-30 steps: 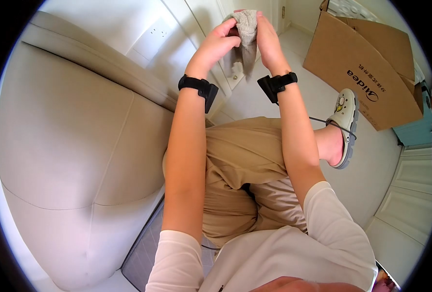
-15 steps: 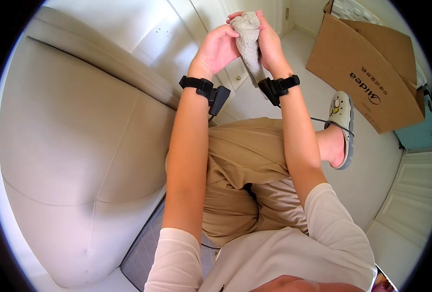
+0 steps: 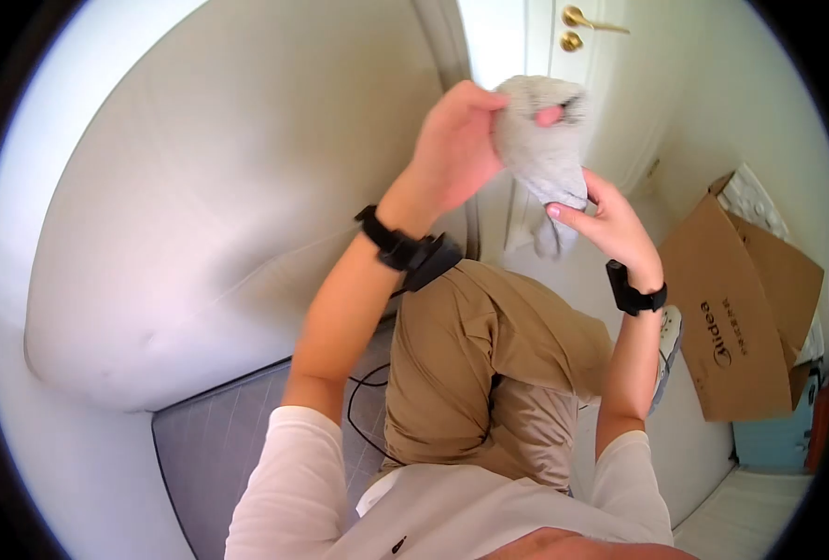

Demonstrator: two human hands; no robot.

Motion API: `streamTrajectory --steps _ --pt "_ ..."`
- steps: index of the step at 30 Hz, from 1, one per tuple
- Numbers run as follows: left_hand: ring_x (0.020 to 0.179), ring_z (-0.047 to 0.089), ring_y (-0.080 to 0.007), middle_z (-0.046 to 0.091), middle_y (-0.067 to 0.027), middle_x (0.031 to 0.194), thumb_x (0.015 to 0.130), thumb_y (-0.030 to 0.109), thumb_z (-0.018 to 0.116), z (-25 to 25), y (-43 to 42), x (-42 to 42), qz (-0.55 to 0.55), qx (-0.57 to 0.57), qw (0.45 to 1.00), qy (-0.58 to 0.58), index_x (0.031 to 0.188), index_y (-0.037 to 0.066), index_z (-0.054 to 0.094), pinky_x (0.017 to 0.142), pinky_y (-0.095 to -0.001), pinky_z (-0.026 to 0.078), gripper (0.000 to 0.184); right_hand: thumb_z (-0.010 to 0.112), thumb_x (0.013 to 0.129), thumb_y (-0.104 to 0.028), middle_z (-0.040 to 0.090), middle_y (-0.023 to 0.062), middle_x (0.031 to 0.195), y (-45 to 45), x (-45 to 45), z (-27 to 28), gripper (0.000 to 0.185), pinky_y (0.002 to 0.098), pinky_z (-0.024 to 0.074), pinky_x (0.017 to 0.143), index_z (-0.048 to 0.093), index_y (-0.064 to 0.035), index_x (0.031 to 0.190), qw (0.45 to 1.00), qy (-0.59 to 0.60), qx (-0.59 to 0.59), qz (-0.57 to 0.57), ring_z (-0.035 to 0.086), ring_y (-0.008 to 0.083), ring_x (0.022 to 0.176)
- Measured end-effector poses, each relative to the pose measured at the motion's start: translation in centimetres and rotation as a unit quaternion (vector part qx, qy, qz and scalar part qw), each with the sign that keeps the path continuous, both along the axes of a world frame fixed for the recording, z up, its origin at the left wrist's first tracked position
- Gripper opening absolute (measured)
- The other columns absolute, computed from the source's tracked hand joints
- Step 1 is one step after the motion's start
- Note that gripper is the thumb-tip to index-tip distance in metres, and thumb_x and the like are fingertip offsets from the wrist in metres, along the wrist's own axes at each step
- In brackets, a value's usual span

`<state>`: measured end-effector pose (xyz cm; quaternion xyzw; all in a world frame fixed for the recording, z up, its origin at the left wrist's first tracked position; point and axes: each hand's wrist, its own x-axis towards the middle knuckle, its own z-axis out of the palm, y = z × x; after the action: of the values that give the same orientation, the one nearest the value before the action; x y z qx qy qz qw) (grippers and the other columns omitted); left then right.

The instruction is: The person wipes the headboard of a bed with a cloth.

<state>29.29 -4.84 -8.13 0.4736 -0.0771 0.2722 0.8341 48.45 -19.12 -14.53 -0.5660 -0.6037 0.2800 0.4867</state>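
Note:
A light grey sock (image 3: 540, 140) hangs between my hands, in front of the door and above my knees. My left hand (image 3: 459, 140) grips its upper end at the left, thumb on the near side. A pink fingertip shows through the sock's opening near the top; the rest of those fingers is hidden by the fabric. Lower down, my right hand (image 3: 615, 224) pinches the sock's narrower part between thumb and fingers. The end of the sock dangles below that pinch. Each wrist wears a black strap with a small black device.
To the left stands a large beige padded panel (image 3: 237, 177). A white door with a gold handle (image 3: 582, 17) is ahead. An open cardboard box (image 3: 722, 317) sits on a light-blue case (image 3: 773, 439) at the right. A black cable (image 3: 354, 411) lies by my leg.
The sock has gone from bunched up between both hands to stretched out lengthwise. My right hand has shifted down along it. The view has turned, bringing the door handle into sight.

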Motion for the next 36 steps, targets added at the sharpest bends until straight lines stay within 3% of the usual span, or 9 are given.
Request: streamTrajectory --steps 6,11,15,19,23,25,28,31,36 --pt "0.126 0.054 -0.0232 0.058 -0.0039 0.137 0.097 0.039 0.04 5.4 -1.1 -10.7 -0.068 -0.034 0.984 -0.161 0.139 0.003 0.053 0.11 -0.0439 0.039 0.056 0.078 0.092 -0.022 0.07 0.0073 0.113 -1.0 -6.3 9.2 0.051 0.0315 0.0506 0.091 0.059 0.0006 0.134 0.995 -0.077 0.053 0.044 0.061 0.0137 0.101" --pt "0.135 0.048 -0.0221 0.053 -0.0058 0.147 0.1 0.044 0.04 11.2 -6.5 -15.7 0.221 0.152 0.954 -0.137 0.147 0.003 0.049 0.114 -0.0405 0.035 0.062 0.073 0.094 -0.018 0.068 0.0072 0.117 -1.3 -10.6 13.1 0.045 0.0346 0.0478 0.096 0.059 -0.0053 0.135 0.97 -0.198 0.123 0.066 0.06 0.0198 0.111" --pt "0.14 0.044 -0.0221 0.047 -0.0077 0.154 0.106 0.043 0.043 12.2 -6.1 -18.3 0.368 0.312 0.868 -0.118 0.152 0.0 0.043 0.117 -0.0362 0.032 0.063 0.068 0.095 -0.012 0.067 0.0054 0.118 -2.1 -12.2 14.8 0.039 0.035 0.047 0.098 0.06 -0.0079 0.133 0.964 -0.221 0.138 0.049 0.06 0.02 0.113" --pt "0.121 0.059 -0.0263 0.064 -0.0138 0.13 0.11 0.034 0.045 11.4 -4.3 -20.4 0.55 0.572 0.608 -0.013 0.138 -0.002 0.055 0.104 -0.0356 0.044 0.047 0.067 0.095 -0.011 0.066 0.0059 0.122 -2.8 -14.1 16.2 0.037 0.0363 0.0468 0.1 0.06 -0.008 0.132 0.948 -0.247 0.2 0.012 0.06 0.0219 0.114" --pt "0.116 0.061 -0.0279 0.067 -0.0155 0.126 0.109 0.027 0.049 12.4 -5.5 -22.3 0.471 0.579 0.52 0.415 0.127 -0.003 0.063 0.102 -0.036 0.045 0.038 0.066 0.096 -0.011 0.064 0.0083 0.126 -2.3 -16.4 18.0 0.038 0.0391 0.0457 0.104 0.059 -0.0076 0.133 0.915 -0.279 0.291 0.009 0.058 0.0267 0.118" --pt "0.11 0.063 -0.0293 0.069 -0.0167 0.117 0.108 0.027 0.049 12.5 -6.4 -22.2 0.446 0.572 0.535 0.433 0.122 -0.002 0.065 0.098 -0.0375 0.047 0.036 0.067 0.095 -0.012 0.063 0.0099 0.129 -1.5 -17.6 18.5 0.041 0.04 0.045 0.106 0.059 -0.0073 0.135 0.881 -0.3 0.366 0.005 0.057 0.0295 0.121" --pt "0.092 0.065 -0.0248 0.071 -0.0137 0.099 0.11 0.039 0.044 10.3 -5.9 -22.5 0.493 0.615 0.594 0.163 0.108 -0.001 0.069 0.084 -0.0365 0.05 0.046 0.07 0.095 -0.017 0.06 0.0113 0.136 -0.7 -19.6 19.2 0.054 0.0393 0.0441 0.108 0.051 -0.0075 0.145 0.856 -0.302 0.419 0.019 0.055 0.0308 0.125" --pt "0.135 0.052 -0.0247 0.057 -0.0131 0.145 0.111 0.037 0.039 10.5 -7.9 -23.0 0.377 0.414 0.823 0.097 0.143 -0.002 0.053 0.114 -0.0365 0.038 0.053 0.071 0.095 -0.018 0.052 0.0087 0.149 -0.5 -21.2 19.2 0.071 0.0413 0.0385 0.115 0.036 -0.0132 0.156 0.922 -0.167 0.34 0.081 0.051 0.0267 0.135" --pt "0.142 0.045 -0.0223 0.046 -0.0099 0.156 0.111 0.044 0.035 11.2 -6.2 -22.4 0.311 0.317 0.895 0.038 0.156 0.002 0.037 0.12 -0.0376 0.032 0.062 0.074 0.096 -0.022 0.052 0.0098 0.148 1.9 -21.4 17.7 0.081 0.0392 0.0411 0.113 0.026 -0.011 0.16 0.968 -0.039 0.167 0.182 0.051 0.0214 0.134"
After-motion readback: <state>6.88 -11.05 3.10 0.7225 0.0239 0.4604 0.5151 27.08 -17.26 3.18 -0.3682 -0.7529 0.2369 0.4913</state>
